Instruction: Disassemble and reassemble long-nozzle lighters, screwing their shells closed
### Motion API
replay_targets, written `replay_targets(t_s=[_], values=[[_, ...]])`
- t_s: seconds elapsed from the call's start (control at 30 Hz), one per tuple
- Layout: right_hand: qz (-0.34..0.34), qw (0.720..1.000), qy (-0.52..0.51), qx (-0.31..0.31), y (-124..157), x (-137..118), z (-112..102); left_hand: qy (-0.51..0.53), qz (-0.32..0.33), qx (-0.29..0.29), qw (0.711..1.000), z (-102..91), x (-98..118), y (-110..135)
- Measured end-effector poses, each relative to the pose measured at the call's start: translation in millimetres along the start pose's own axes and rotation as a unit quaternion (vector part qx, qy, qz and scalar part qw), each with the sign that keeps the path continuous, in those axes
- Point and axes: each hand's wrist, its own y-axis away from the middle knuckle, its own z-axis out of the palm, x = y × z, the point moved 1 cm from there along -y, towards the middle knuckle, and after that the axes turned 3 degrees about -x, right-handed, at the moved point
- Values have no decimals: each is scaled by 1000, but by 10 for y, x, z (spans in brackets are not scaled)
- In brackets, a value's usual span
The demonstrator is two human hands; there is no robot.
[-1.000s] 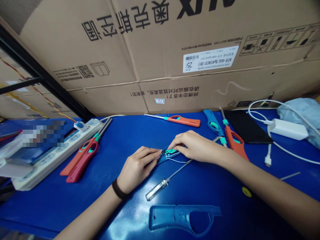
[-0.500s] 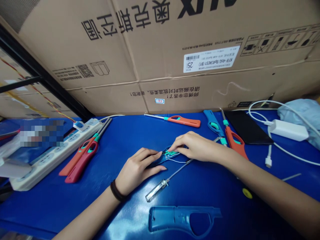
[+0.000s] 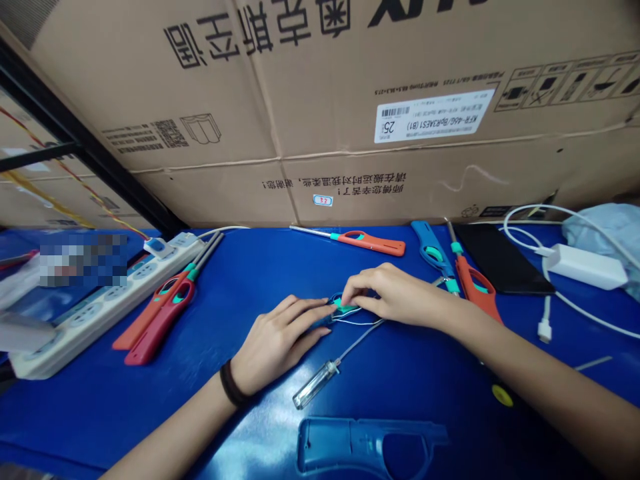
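Note:
My left hand (image 3: 280, 343) is closed over the handle end of an opened blue lighter shell (image 3: 323, 321), fingers on top and thumb at the near side. My right hand (image 3: 393, 293) reaches in from the right, its thumb and fingertips pinched at the shell's green trigger (image 3: 344, 307); what exactly lies between them is hidden. Thin white wires (image 3: 356, 323) loop out beside the trigger. A clear lighter fuel tank (image 3: 316, 385) lies nearer me, its tube running up under my right hand. The other blue shell half (image 3: 327, 445) rests inside up at the front.
Orange lighter (image 3: 373, 243) lies at the back. Blue lighter (image 3: 429, 247), another orange lighter (image 3: 475, 283) and black phone (image 3: 503, 259) lie right, by a white charger (image 3: 586, 267). Red lighter (image 3: 159, 325) and power strip (image 3: 107, 303) are left. Cardboard box (image 3: 220, 147) stands behind.
My left fingers have shifted slightly right along the shell and lie flatter, with the thumb closer to the shell. My right hand keeps its pinch. The camera view has tilted a little.

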Motion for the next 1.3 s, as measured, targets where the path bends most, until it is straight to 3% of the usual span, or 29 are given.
replay_targets(t_s=[0.5,0.8,0.97,1.13,1.3], values=[[-32,999,25,-5,25,-13,71,-15,24,-21,999,-22,-8,24],[-109,990,90,14,81,-10,159,-7,14,-22,1000,-27,13,39],[-95,994,-14,42,108,107,167,1,2,-28,1000,-22,-6,33],[-40,992,-118,-4,118,140,98,22,11,-25,999,-46,7,32],[-12,991,-134,-2,148,109,57,24,20,-19,999,-58,43,29]])
